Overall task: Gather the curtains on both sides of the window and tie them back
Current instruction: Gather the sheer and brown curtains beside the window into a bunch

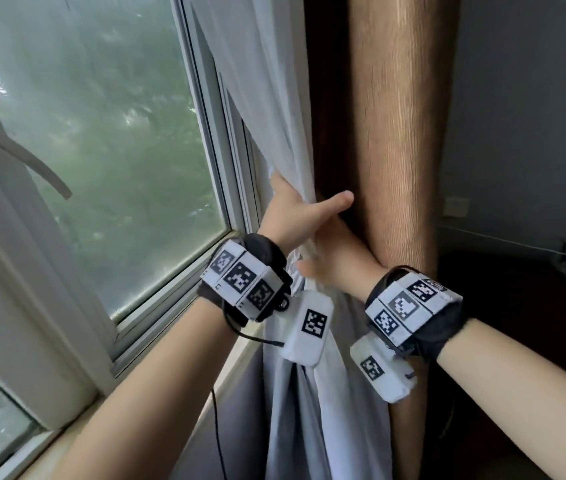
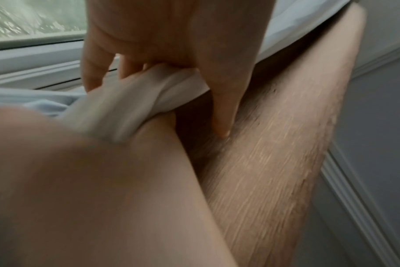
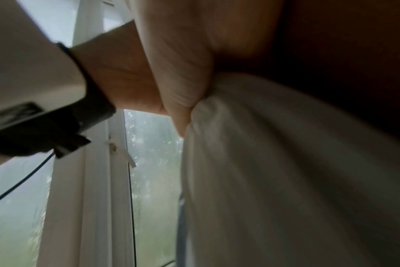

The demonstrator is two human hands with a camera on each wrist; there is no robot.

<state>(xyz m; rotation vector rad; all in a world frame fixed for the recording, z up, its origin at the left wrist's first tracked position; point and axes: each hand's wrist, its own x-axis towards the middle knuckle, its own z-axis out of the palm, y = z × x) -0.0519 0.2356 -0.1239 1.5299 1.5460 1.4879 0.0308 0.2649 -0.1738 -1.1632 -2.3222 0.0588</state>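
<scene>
A white sheer curtain [image 1: 267,98] hangs bunched beside a brown curtain [image 1: 395,133] at the window's right edge. My left hand [image 1: 295,216] grips the white curtain at sill height, its thumb stretched toward the brown one. In the left wrist view the left hand's fingers [image 2: 96,68] curl round a twisted roll of white curtain [image 2: 144,97], with the thumb tip on the brown curtain [image 2: 274,162]. Just below, my right hand [image 1: 333,261] grips the same bunch; its fingers are hidden between the two curtains. Seen from the right wrist, the right hand [image 3: 183,63] squeezes gathered white folds [image 3: 286,162].
The window pane [image 1: 118,116] with its white frame and sill [image 1: 170,296] fills the left. A window handle [image 1: 25,161] sticks out at the far left. A grey wall [image 1: 523,98] and dark furniture [image 1: 516,306] lie to the right of the brown curtain.
</scene>
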